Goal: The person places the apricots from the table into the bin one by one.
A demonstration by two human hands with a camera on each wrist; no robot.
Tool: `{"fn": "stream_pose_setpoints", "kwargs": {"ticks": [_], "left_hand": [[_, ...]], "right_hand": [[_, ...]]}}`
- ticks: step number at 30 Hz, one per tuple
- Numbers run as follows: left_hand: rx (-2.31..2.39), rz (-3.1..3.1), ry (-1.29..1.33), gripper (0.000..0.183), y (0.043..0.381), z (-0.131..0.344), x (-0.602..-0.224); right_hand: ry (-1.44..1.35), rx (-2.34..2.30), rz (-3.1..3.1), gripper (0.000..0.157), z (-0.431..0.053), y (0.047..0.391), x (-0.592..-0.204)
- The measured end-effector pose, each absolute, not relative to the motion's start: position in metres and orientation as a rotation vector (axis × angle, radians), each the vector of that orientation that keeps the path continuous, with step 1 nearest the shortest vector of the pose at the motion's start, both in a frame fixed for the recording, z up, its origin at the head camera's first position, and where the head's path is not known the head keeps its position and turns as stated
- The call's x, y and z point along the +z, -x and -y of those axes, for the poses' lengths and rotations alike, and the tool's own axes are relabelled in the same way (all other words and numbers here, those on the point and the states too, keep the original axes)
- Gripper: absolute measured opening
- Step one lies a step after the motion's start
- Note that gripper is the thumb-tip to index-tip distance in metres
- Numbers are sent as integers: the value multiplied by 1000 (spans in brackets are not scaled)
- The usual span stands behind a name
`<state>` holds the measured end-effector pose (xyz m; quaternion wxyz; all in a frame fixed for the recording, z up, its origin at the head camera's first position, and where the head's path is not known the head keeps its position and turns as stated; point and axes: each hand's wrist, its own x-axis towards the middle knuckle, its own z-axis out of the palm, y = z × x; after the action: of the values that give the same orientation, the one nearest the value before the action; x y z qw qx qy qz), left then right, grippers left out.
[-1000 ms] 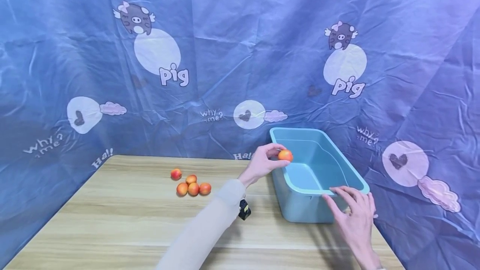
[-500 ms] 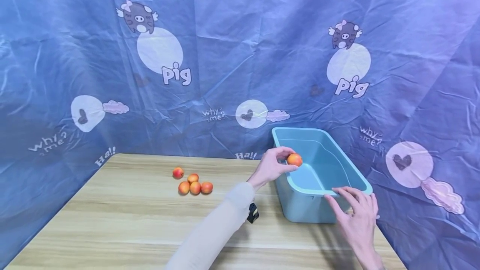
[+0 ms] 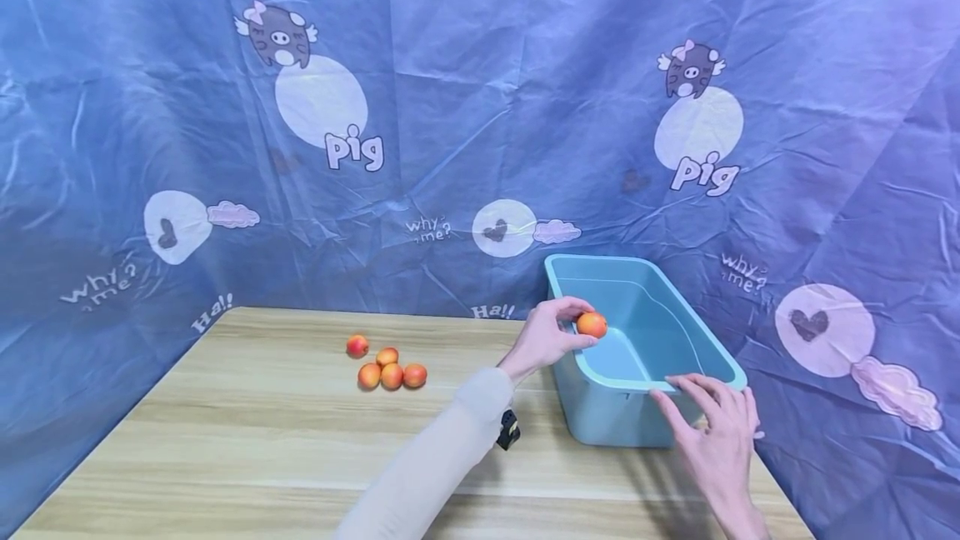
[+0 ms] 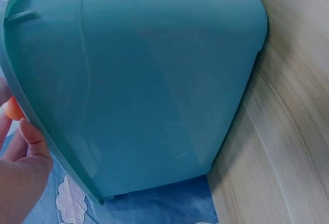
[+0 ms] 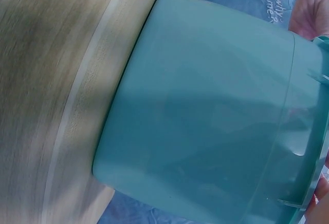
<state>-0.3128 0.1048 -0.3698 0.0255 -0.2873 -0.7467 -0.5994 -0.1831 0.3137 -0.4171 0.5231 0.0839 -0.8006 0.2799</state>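
Between the thumb and fingers of my left hand (image 3: 543, 336) is a small orange-red fruit (image 3: 592, 325), like an apricot. The hand reaches over the left rim of a blue plastic tub (image 3: 611, 419), with the fruit above the tub's inside. In the left wrist view, the fruit (image 4: 14, 109) shows just past the rim. My right hand (image 3: 712, 432) grips the tub's near right rim, fingers over the edge and thumb on the outside. Several similar fruits (image 3: 392, 376) lie in a cluster on the table, and another fruit (image 3: 357, 346) sits slightly apart behind them.
The tub stands at the right side of a wooden table (image 3: 225, 440). A blue printed cloth (image 3: 450, 107) hangs behind the table and along its right side. A small black device (image 3: 508, 430) is on the left wrist.
The left hand has moved a little to the right and down with the fruit, further over the tub. The right hand stays on the rim. The view has shifted slightly.
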Motion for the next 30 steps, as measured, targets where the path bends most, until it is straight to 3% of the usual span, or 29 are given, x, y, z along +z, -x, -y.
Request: {"fn": "stream_pose_setpoints", "kwargs": {"ticks": [19,30], "left_hand": [[-1854,2289,953,46,310,-103,-370],[-1941,2205,971,42,311,-90,-375]], "right_hand": [[-181,664,1928,34,-313,180,-414],[-172,659,1961,32,-313,179,-415]]}}
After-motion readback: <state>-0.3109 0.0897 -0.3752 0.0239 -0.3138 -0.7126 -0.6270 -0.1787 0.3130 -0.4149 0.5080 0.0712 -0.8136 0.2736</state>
